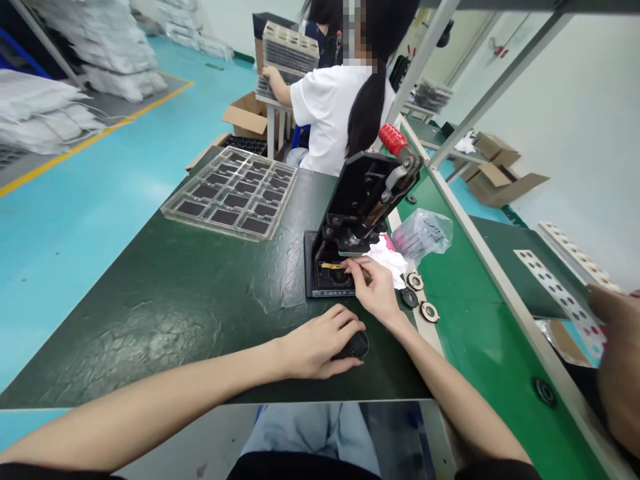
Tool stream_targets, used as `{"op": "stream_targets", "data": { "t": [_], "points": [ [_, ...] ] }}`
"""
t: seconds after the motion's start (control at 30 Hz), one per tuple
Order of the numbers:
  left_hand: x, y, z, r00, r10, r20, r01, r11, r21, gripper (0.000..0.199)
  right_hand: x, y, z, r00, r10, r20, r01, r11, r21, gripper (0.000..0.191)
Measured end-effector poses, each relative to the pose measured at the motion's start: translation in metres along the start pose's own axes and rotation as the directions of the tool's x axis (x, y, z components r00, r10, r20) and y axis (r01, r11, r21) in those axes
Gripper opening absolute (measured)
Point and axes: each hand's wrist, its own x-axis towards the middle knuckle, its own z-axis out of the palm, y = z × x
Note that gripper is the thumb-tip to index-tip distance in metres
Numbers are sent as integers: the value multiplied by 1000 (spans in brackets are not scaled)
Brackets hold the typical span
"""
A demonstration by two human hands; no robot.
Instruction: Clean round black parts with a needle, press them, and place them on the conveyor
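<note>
Near the front of the dark green mat, my left hand (320, 343) is closed around a round black part (357, 345). My right hand (373, 287) pinches the right end of a thin tool with a yellow strip (331, 266), held low over the base of a black hand press (367, 193). The press has a red handle (393, 139), raised at the upper right. What the strip touches is too small to tell. A clear tray (270, 233) with several dark rectangular pieces lies to the left of the press.
Ring-shaped parts (429, 311) lie right of my right hand, by white tissue (393, 260) and a clear plastic bag (423, 233). A metal frame rail (480, 263) runs along the right. A person in a white shirt (330, 110) sits ahead; another person's blurred hand (620, 347) is at right.
</note>
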Motion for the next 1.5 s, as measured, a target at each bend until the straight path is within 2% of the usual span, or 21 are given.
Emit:
{"op": "stream_targets", "data": {
  "t": [0.13, 0.3, 0.37, 0.47, 0.53, 0.7, 0.8, 0.93, 1.17, 1.37, 1.5],
  "points": [
    [0, 1, 0, 1000, 12, -7, -12, 1000, -2, 46, -2, 0, 0, 998, -31, -55, 30, 999, -20, 32],
    [0, 1, -1, 1000, 20, -2, -20, 1000, -7, 44, -2, -3, 6, 996, -85, -19, 84, 996, -21, 30],
    [0, 1, -2, 1000, 16, 6, -16, 1000, -2, 44, -3, -6, 6, 995, -89, -51, 89, 996, 1, 32],
    [0, 1, -4, 1000, 10, 21, -10, 1000, -22, 42, -8, -15, -2, 991, 1, -131, 12, 995, 104, 33],
    [0, 1, -4, 1000, -2, 15, 3, 998, -64, 42, -18, -24, -17, 982, 96, -160, -67, 982, 178, 28],
    [0, 0, -2, 996, -80, -25, 73, 975, -210, 42, -73, -42, -60, 953, 300, -43, -286, 938, 194, 22],
    [0, -1, -1, 994, -111, -12, 105, 966, -237, 40, -110, -45, -62, 925, 379, -25, -372, 918, 140, 22],
    [0, -1, -2, 992, -124, 1, 121, 962, -244, 39, -130, -40, -47, 936, 340, -90, -333, 940, 77, 18],
    [1, 1, -5, 983, -182, 24, 181, 938, -295, 41, -115, -37, -34, 980, 198, -22, -197, 979, 43, 17],
    [2, 3, -4, 984, -176, 29, 176, 937, -300, 43, -117, -33, -31, 988, 155, 6, -155, 988, -12, 14],
    [0, 3, -3, 978, -206, 12, 201, 936, -289, 55, -118, -33, -32, 995, 98, 28, -96, 993, -66, 11]
  ]
}}
